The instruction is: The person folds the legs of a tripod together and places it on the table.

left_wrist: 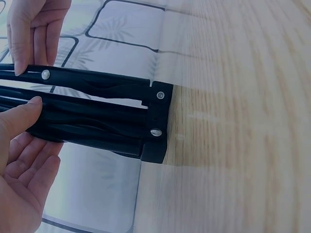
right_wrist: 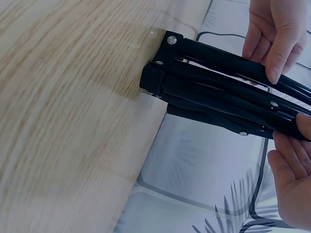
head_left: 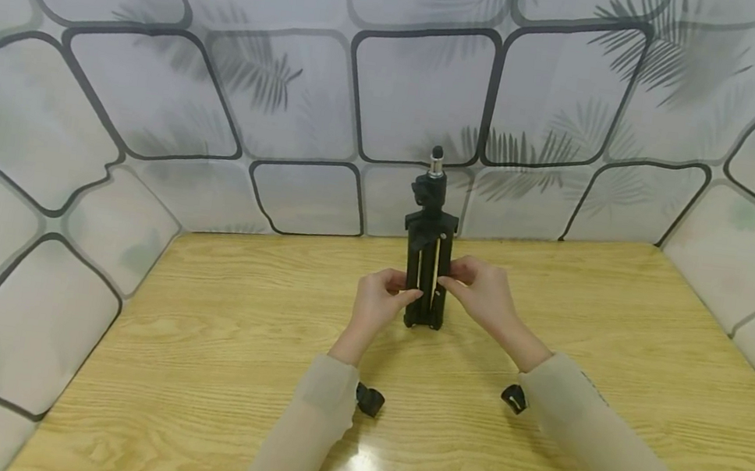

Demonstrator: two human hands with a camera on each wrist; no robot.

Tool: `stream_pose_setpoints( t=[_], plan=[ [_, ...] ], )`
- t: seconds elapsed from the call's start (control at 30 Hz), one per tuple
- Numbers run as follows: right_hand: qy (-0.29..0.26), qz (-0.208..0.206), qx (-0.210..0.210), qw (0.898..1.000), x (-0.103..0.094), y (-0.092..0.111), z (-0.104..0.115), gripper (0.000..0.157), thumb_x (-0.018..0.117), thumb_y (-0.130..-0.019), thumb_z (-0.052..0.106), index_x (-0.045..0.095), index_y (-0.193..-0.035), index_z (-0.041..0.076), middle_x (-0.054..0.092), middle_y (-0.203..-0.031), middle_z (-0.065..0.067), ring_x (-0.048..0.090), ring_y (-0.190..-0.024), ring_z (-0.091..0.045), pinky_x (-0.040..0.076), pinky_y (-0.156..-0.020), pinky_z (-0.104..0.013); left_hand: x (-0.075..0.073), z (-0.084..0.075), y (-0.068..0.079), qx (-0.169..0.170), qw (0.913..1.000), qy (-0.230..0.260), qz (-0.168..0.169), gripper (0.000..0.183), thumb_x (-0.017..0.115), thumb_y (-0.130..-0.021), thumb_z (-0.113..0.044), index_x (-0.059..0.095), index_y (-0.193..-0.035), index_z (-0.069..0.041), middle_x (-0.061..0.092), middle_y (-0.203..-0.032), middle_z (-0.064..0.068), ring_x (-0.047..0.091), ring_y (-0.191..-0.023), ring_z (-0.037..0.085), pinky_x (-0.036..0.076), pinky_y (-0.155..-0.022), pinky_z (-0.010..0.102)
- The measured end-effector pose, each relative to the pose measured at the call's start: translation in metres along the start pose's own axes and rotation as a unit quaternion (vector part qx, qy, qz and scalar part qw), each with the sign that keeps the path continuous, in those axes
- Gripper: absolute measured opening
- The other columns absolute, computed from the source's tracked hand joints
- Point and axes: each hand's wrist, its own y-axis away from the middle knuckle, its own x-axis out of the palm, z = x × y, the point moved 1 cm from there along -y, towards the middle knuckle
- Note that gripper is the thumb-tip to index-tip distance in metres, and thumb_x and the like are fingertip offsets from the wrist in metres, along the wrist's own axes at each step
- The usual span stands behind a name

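A folded black tripod [head_left: 426, 230] stands upright near the table's back edge, its silver stud with a black tip at the top. My left hand [head_left: 376, 302] pinches its left leg between thumb and fingers. On the other side my right hand [head_left: 484, 292] pinches the right leg a little higher up. In the left wrist view the tripod's legs [left_wrist: 104, 119] lie close together, with rivets near their lower ends. The right wrist view shows the lower end of the tripod [right_wrist: 209, 73] on the wood, thumb and fingers of both hands on the legs.
On the wooden table [head_left: 230, 343], a small black piece [head_left: 370, 401] lies beside the left sleeve. Another black piece [head_left: 514, 398] is partly covered by the right sleeve. Patterned fabric walls [head_left: 298, 194] stand behind the table and on both sides.
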Motion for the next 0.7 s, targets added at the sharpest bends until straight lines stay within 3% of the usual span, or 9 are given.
stream_pose_setpoints(
  t=[0.7],
  plan=[
    [-0.016, 0.002, 0.005, 1.0, 0.0011, 0.0009, -0.0001, 0.017, 0.068, -0.079, 0.014, 0.063, -0.09, 0.002, 0.065, -0.085, -0.01, 0.063, -0.078, -0.023, 0.05, -0.069, -0.038, 0.0006, 0.0023, -0.0006, 0.006, 1.0, 0.004, 0.003, 0.021, 0.069, -0.078, -0.02, 0.067, -0.093, -0.006, 0.065, -0.086, 0.004, 0.061, -0.08, 0.015, 0.049, -0.072, 0.027]
  ],
)
